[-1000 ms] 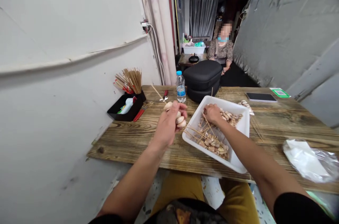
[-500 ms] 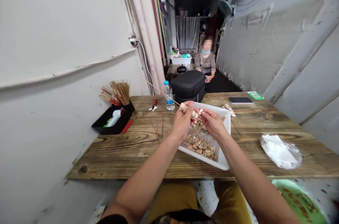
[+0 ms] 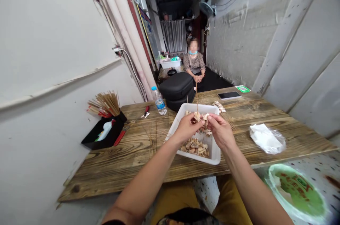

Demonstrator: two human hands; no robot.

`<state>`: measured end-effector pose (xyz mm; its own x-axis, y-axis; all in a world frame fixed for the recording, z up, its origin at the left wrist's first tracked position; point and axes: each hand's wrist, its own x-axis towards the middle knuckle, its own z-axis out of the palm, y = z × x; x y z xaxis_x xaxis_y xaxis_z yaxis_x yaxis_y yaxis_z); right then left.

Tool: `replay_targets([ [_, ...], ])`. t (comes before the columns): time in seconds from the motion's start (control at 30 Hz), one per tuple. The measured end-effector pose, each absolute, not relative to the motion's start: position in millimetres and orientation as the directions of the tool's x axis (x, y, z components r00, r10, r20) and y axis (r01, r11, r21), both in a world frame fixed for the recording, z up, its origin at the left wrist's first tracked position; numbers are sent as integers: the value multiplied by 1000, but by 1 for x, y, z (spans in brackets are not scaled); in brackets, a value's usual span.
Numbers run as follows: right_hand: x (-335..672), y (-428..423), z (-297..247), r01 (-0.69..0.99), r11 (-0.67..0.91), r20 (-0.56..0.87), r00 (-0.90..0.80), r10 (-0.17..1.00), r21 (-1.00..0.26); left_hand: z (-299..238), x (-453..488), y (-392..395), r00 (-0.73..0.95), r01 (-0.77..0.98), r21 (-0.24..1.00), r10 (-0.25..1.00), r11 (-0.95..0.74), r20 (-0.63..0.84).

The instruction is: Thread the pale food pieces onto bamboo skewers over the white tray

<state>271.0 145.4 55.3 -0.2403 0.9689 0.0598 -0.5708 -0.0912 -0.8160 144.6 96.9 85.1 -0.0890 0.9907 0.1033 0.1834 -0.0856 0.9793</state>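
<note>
My left hand (image 3: 189,125) pinches a mushroom skewer (image 3: 197,115) whose bare bamboo stick (image 3: 197,95) points nearly straight up. Beside it, my right hand (image 3: 221,131) is closed on a pale mushroom piece (image 3: 205,116) between thumb and fingers. Both hands hover over a white plastic tray (image 3: 216,157). Loose mushroom pieces (image 3: 195,147) are heaped in its near part. More threaded mushrooms show under my hands, partly hidden by them.
Bamboo sticks (image 3: 153,138) lie left of the tray; a finished skewer (image 3: 219,106) lies behind its right corner. Around stand a water bottle (image 3: 160,103), black case (image 3: 176,90), black box (image 3: 92,136), phone (image 3: 229,95) and plastic bag (image 3: 267,139). A person (image 3: 194,62) sits beyond the table.
The skewer in my left hand has swung from leaning far left to nearly upright. My right hand still holds a mushroom piece. The whole view has shifted, so the table appears further left.
</note>
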Motion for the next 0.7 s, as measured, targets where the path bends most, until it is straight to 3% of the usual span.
replay_targets([
  [0.2,271,143,46,-522,-93,82,-302,950,-848,85,152,104,-155,126,985,978,-117,136],
  [0.27,279,141,47,-377,61,176,-279,944,-924,82,149,106,-147,221,963,971,-156,191],
  [0.33,289,135,57,-104,389,400,-132,907,-915,81,145,108,-167,403,902,956,-156,240],
  [0.37,294,131,65,76,570,565,-76,821,-818,81,144,109,-180,501,854,949,-137,258],
  [0.43,300,124,85,384,820,836,-182,517,-424,81,142,111,-180,617,781,948,-100,263],
  [0.47,301,121,95,436,881,862,-358,358,-185,81,142,111,-170,628,772,953,-93,252],
  [0.53,298,123,109,389,905,710,-686,159,174,82,144,112,-121,611,784,967,-107,226],
  [0.6,294,131,113,356,886,511,-843,167,299,83,145,113,-87,688,721,978,-78,189],
  [0.7,295,149,103,422,883,312,-883,350,206,81,144,113,-45,868,497,994,-10,98],
])
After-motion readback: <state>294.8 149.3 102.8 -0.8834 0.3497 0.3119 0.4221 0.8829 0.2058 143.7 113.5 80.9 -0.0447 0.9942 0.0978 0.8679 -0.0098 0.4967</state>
